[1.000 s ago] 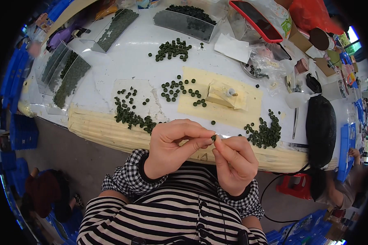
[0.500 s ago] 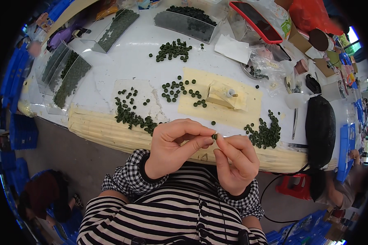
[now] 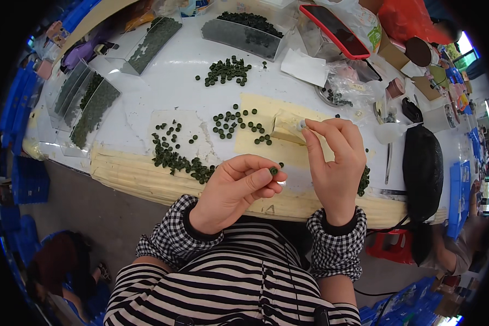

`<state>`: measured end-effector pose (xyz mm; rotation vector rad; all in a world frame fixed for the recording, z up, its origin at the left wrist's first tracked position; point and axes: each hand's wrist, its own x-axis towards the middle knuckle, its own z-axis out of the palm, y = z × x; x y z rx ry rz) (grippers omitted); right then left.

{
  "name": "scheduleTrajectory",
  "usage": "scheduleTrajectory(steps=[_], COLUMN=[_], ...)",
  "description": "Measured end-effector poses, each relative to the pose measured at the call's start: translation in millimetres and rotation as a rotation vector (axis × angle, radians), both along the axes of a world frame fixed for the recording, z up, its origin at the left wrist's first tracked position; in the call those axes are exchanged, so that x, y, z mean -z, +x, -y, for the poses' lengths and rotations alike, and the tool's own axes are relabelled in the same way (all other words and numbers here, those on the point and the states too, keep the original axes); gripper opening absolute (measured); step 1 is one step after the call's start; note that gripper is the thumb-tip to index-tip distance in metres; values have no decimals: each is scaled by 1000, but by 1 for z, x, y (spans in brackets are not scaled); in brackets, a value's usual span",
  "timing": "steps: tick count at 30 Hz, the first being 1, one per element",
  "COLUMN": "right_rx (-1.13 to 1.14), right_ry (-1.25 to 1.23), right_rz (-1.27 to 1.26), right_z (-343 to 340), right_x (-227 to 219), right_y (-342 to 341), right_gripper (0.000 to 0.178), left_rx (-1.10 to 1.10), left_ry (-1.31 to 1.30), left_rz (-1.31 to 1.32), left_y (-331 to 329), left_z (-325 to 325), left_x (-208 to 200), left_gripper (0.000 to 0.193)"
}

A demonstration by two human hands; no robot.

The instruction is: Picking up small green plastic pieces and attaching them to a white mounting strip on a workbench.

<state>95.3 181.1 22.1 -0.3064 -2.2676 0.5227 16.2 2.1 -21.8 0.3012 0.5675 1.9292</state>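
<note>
My left hand (image 3: 236, 187) pinches a small dark green ring-shaped piece (image 3: 274, 171) between thumb and forefinger, its round face turned up. Farther right, my right hand (image 3: 339, 160) has thumb and forefinger drawn together at a small whitish cylinder (image 3: 302, 125) on top of a cream-coloured block (image 3: 286, 126). Whatever those fingertips grip is hidden. The block sits on a yellow sheet (image 3: 250, 146). Loose green rings (image 3: 223, 125) lie left of the block. A heap of green pieces (image 3: 182, 162) lies beyond my left hand, and another heap (image 3: 364, 182) is partly covered by my right hand.
Clear bins of green pieces (image 3: 242, 38) stand at the back and left. More pieces (image 3: 226, 70) lie mid-table. A red-cased phone (image 3: 336, 31), white paper (image 3: 304, 66), metal tweezers (image 3: 389, 163) and a black bag (image 3: 422, 174) are on the right. A padded edge (image 3: 141, 176) runs along the front.
My right hand has left my left hand and moved up and right to the block's cylinder. My left hand keeps the green ring, now tilted to show its face.
</note>
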Motion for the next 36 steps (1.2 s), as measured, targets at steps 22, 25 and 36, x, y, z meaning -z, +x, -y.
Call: scheduleTrajectory(steps=[22, 25, 36], right_rx=[-400, -402, -176], right_ry=[-693, -690, -577], right_rz=[-165, -172, -323], right_z=[36, 37, 27], right_x=[-12, -10, -12], right_y=[23, 21, 16], right_gripper=[10, 10, 6], left_rx=[34, 31, -173], left_ry=[8, 0, -114], left_rz=[-1, -1, -350], left_y=[2, 2, 3], left_z=[2, 2, 5], left_x=[-5, -5, -12], left_gripper=[17, 17, 20])
